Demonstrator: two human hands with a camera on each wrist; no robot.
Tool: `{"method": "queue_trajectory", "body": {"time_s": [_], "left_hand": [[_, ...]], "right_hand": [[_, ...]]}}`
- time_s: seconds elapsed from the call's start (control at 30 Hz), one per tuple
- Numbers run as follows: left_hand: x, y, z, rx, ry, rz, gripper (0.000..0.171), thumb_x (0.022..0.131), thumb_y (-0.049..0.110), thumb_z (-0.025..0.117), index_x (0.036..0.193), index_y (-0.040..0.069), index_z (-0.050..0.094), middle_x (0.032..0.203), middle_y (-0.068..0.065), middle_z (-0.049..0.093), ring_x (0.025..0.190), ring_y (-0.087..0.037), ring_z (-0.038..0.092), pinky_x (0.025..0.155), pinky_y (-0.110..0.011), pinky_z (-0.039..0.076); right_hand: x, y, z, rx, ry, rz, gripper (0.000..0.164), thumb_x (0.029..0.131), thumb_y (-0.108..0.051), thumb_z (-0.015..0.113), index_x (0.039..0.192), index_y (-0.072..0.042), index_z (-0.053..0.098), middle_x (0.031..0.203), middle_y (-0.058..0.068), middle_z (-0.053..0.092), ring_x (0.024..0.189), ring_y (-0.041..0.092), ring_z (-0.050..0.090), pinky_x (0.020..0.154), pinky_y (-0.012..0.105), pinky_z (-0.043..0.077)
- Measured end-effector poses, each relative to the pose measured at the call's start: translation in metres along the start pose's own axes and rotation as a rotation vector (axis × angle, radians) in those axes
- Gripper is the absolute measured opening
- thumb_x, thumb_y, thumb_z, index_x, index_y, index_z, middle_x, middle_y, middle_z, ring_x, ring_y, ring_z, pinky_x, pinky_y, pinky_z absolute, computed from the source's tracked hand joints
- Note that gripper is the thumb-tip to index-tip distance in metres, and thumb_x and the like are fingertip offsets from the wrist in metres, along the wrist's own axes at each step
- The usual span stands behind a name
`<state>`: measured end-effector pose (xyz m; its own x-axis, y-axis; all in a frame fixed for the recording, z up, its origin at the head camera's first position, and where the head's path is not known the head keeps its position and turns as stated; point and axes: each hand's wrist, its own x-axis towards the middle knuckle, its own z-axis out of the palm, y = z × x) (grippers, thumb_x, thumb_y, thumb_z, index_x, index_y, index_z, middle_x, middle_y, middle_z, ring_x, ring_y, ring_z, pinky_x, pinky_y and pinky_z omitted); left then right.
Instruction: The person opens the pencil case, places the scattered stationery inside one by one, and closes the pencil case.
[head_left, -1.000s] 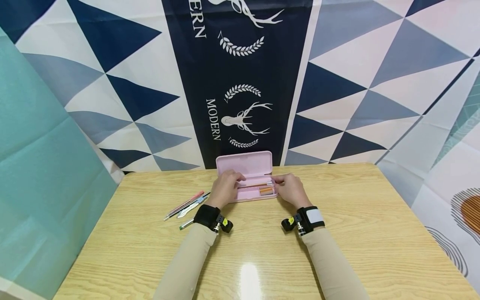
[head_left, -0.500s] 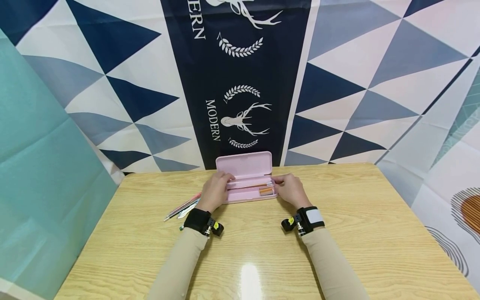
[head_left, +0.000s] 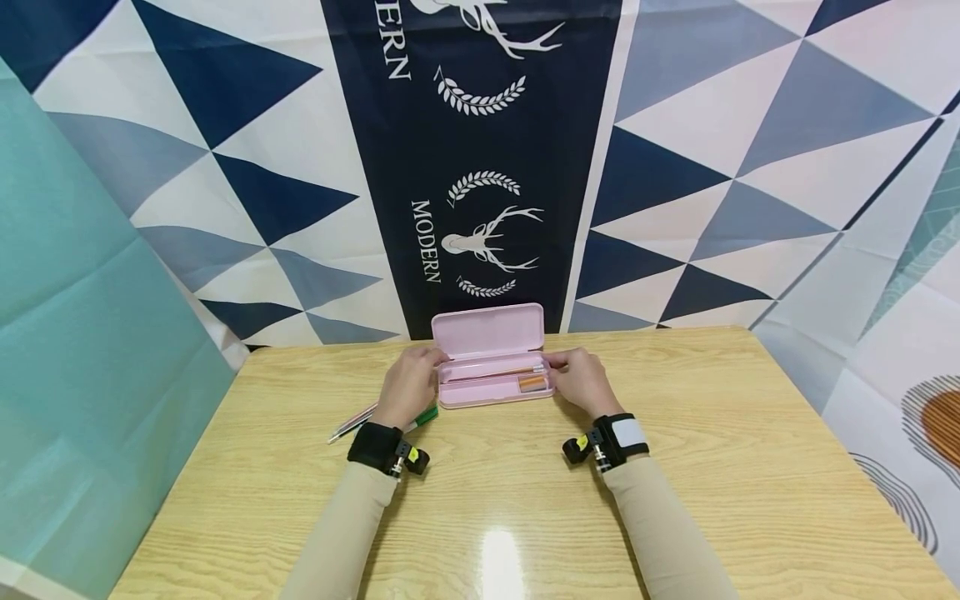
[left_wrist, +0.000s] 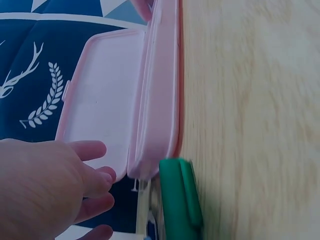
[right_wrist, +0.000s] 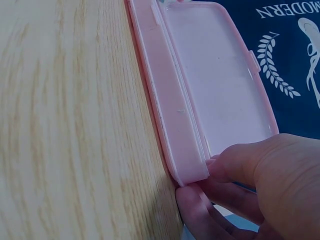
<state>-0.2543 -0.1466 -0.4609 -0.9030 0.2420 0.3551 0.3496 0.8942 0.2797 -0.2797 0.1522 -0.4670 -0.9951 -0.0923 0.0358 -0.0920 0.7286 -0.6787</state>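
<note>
The table (head_left: 712,433) carries the pink case (head_left: 487,332), its lid tilted up on the far side, its long axis running crosswise in front of you. Your left hand (head_left: 408,387) is at the case's left end, fingers apart and loosely extended, around nothing; you can't tell whether a fingertip touches the case. Your right hand (head_left: 581,381) pinches the case's right end between thumb and fingers. Nearer your left hand, the green pen (head_left: 426,417) slants from just beside the case's near left corner back toward your left wrist. The other pens (head_left: 354,422) lie farther left of the case, partly hidden. Inside the case, the pencil (head_left: 513,372) runs lengthwise and the orange block (head_left: 532,383) sits near its right end.
</note>
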Motion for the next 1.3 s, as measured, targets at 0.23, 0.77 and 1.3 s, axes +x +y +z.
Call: {"method": "queue_trajectory", "body": {"time_s": [0.23, 0.77, 1.3], "left_hand": [[-0.008, -0.008, -0.004, 0.013, -0.031, -0.038, 0.034, 0.086, -0.006, 0.064, 0.114, 0.012, 0.073, 0.112, -0.011, 0.070, 0.105, -0.029, 0.064, 0.082, -0.044, 0.060], [-0.036, -0.031, -0.017, 0.023, -0.034, -0.062, 0.026, 0.088, -0.002, 0.069, 0.110, 0.011, 0.075, 0.101, -0.012, 0.070, 0.095, -0.030, 0.065, 0.076, -0.043, 0.060], [-0.053, -0.046, -0.029, 0.005, -0.074, -0.101, 0.022, 0.087, 0.000, 0.072, 0.105, 0.011, 0.075, 0.098, -0.011, 0.071, 0.086, -0.027, 0.063, 0.074, -0.044, 0.058]], "right_hand": [[0.001, 0.000, 0.000, 0.002, 0.000, 0.010, 0.032, 0.091, -0.012, 0.069, 0.123, -0.012, 0.073, 0.127, 0.016, 0.071, 0.104, 0.027, 0.064, 0.078, 0.037, 0.049], [0.001, -0.001, 0.001, 0.006, -0.009, 0.023, 0.031, 0.092, -0.012, 0.069, 0.123, -0.013, 0.073, 0.126, 0.016, 0.071, 0.100, 0.026, 0.064, 0.072, 0.032, 0.047], [-0.001, -0.001, 0.000, 0.006, -0.007, 0.013, 0.031, 0.093, -0.014, 0.068, 0.124, -0.013, 0.072, 0.127, 0.016, 0.071, 0.100, 0.026, 0.065, 0.071, 0.032, 0.048]]}}
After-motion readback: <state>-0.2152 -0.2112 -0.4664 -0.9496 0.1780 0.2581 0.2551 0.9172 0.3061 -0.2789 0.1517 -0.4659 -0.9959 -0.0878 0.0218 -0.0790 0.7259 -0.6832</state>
